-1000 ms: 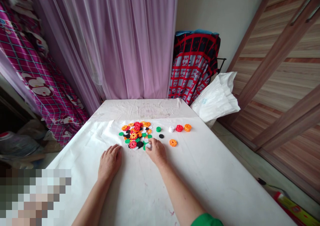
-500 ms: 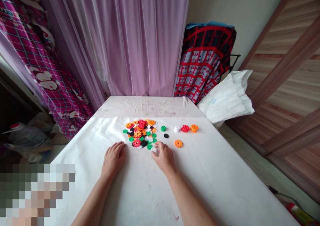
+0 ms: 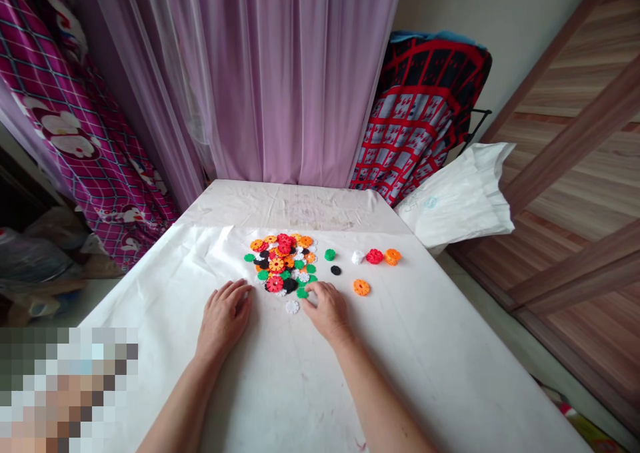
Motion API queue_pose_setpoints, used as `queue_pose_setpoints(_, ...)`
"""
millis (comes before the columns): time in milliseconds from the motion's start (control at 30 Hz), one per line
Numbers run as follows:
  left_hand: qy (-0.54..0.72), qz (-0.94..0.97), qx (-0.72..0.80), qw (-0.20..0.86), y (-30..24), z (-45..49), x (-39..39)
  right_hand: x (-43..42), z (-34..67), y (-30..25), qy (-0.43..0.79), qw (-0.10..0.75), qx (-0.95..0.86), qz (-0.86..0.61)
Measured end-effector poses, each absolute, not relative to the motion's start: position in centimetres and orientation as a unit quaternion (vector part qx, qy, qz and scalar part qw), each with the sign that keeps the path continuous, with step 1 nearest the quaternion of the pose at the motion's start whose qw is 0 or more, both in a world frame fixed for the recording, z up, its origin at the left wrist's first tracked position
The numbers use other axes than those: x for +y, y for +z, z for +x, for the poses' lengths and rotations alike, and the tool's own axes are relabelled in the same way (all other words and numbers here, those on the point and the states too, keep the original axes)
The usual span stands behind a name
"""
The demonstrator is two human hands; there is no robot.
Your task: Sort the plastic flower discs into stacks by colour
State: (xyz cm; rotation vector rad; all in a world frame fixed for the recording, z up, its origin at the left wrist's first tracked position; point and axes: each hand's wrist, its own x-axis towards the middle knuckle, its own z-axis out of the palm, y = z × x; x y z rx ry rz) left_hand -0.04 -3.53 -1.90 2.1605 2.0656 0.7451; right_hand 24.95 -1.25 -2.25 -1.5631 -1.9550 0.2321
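Several flower-shaped plastic discs in orange, red, green, black and white lie in a loose pile (image 3: pixel 276 265) on the white-covered table. At the pile's near right edge is my right hand (image 3: pixel 326 311), its fingers bent and thumb apart, beside a green disc (image 3: pixel 302 293). Whether the fingertips touch that disc is unclear. A single white disc (image 3: pixel 293 307) lies flat just left of the right thumb. My left hand (image 3: pixel 225 316) rests palm down on the cloth, left of the pile, fingers stretched out and holding nothing.
Right of the pile sit green (image 3: pixel 330 255), white (image 3: pixel 357 257), red (image 3: pixel 375 257) and orange (image 3: pixel 393 257) disc groups. Nearer are a black disc (image 3: pixel 335 270) and an orange disc (image 3: pixel 361 287). A white bag (image 3: pixel 460 196) stands beyond the table's right edge.
The white disc that was at my right fingertips now lies on the cloth, a little to the left. My right hand has let it go and is by the green disc. The view has shifted slightly.
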Motion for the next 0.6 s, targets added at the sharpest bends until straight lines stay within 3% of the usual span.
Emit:
queue_pose_setpoints(300,0.231,0.699,0.676,0.032,-1.7,0.3,-3.7,-1.0,24.0,-2.0,0.074,0.266,-0.737,-0.617)
queue_pose_setpoints(600,0.229,0.702,0.673,0.029,-1.9,0.0,-3.6,1.4,26.8,-2.0,0.069,0.399,-0.651,-0.642)
